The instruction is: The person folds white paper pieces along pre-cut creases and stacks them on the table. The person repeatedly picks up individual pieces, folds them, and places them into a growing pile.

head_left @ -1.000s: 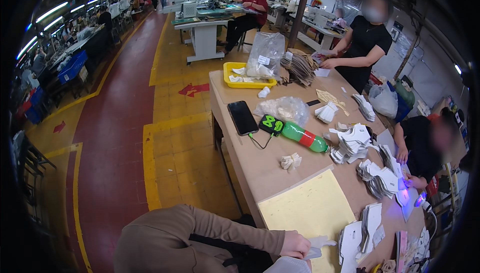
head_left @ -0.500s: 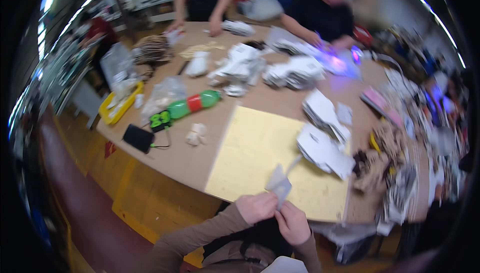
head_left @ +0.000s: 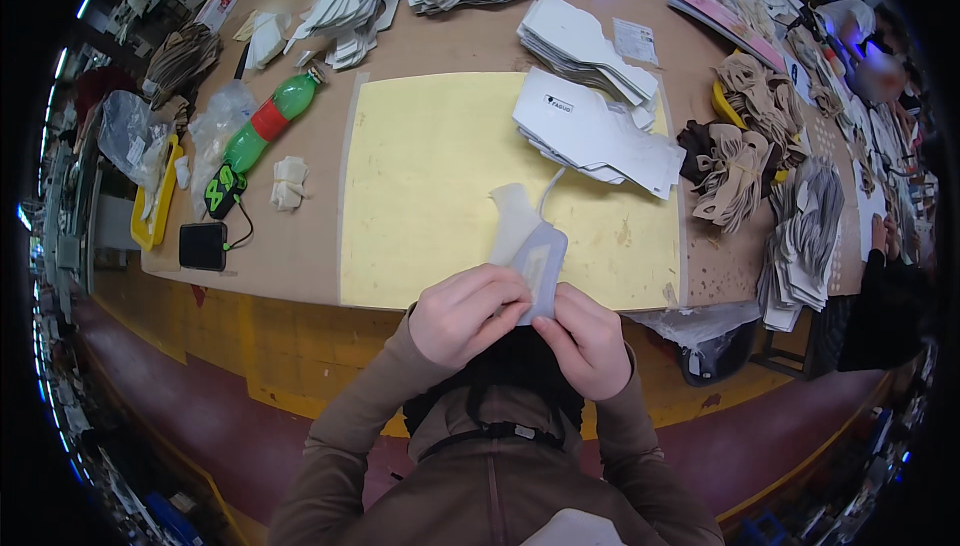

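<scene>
Just in front of the table's near edge, both my hands are closed on a small, flat grey-lavender cut piece (head_left: 545,249). A thin off-white, translucent sheet (head_left: 512,218) lies against it, its tip sticking up to the left. My left hand (head_left: 468,312) pinches near the off-white sheet and the piece's inner side; its fingertips are partly hidden. With thumb and fingers, my right hand (head_left: 586,342) grips the lower right edge of the grey piece. Beyond the piece, a pale narrow strip (head_left: 549,192) extends upward toward a stack of white cut pieces (head_left: 590,131).
A yellow board (head_left: 425,176) lies on the brown-covered table (head_left: 310,256). To its left are a green bottle (head_left: 268,121), black phone (head_left: 203,246), yellow tray (head_left: 155,201) and small cream bundle (head_left: 289,183). Beige bundles (head_left: 735,171) and grey stacked pieces (head_left: 802,231) sit right.
My view has tilted down and turned, so the table appears higher and people across it have mostly left view. The grey piece and off-white sheet now show more of their faces.
</scene>
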Motion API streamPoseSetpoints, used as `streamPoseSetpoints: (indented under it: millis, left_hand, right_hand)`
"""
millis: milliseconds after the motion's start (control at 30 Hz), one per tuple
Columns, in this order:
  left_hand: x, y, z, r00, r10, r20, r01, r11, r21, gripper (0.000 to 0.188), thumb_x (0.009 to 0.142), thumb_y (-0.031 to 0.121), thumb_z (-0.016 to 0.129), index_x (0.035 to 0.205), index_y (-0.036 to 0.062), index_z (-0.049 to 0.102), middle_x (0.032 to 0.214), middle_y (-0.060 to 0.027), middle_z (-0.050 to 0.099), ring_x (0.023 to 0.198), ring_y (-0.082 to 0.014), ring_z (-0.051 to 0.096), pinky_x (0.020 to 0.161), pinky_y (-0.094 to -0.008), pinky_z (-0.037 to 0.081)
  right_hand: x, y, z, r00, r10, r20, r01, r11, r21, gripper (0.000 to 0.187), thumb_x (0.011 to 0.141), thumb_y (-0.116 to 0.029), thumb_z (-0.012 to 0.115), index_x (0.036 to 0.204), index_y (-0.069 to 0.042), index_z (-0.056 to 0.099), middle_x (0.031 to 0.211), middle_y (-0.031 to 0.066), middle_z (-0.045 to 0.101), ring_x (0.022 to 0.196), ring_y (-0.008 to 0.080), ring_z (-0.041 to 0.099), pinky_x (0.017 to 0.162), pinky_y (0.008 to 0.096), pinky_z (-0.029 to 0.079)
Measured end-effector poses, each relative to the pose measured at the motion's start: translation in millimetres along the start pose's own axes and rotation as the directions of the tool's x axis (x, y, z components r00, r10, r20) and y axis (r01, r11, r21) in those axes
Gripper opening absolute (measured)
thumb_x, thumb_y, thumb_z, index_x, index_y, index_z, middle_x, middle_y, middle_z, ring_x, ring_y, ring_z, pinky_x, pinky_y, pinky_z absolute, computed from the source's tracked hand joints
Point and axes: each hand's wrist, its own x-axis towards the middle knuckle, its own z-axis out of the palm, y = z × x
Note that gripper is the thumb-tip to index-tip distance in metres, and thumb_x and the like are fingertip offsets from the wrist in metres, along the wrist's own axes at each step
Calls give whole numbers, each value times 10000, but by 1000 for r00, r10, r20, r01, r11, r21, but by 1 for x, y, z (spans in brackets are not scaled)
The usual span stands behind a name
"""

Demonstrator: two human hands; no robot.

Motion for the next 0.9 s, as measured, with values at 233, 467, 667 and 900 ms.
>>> streamPoseSetpoints:
  millis: [233, 467, 667, 900]
  left_hand:
    - [-1, 8, -1, 998, 31, 55, -43, 974, 222, 195, 786, -44, 728, 966, -8, 660, 924, -133, 673, 793, -295, 684, 693, -347, 563]
    - [14, -4, -8, 976, 86, 201, -137, 957, 256, 237, 720, -45, 713, 927, -7, 603, 903, -151, 586, 788, -331, 611, 691, -406, 513]
    - [4, -14, -3, 993, 50, 108, -76, 964, 255, 238, 684, -55, 710, 869, 0, 571, 869, -148, 573, 750, -306, 600, 662, -397, 505]
    - [7, -10, -10, 998, 60, 5, -60, 983, 171, 221, 702, -69, 706, 883, -4, 597, 872, -141, 607, 783, -305, 640, 706, -394, 533]
  right_hand:
    - [-2, 14, 5, 995, -101, 3, 100, 987, -129, 94, 902, -2, 613, 983, 44, 607, 912, 183, 598, 781, 369, 606, 686, 419, 497]
    - [3, 22, 21, 980, -198, -21, 188, 956, -223, 101, 891, -78, 588, 916, 19, 573, 867, 155, 555, 784, 333, 604, 712, 409, 501]
    - [3, 25, 28, 977, -204, -66, 189, 965, -180, 103, 936, -86, 557, 927, 15, 575, 877, 151, 553, 802, 329, 603, 714, 403, 500]
    - [1, 21, 27, 983, -169, -73, 173, 984, 52, 123, 982, -108, 534, 976, 8, 576, 918, 157, 556, 848, 357, 597, 751, 411, 494]
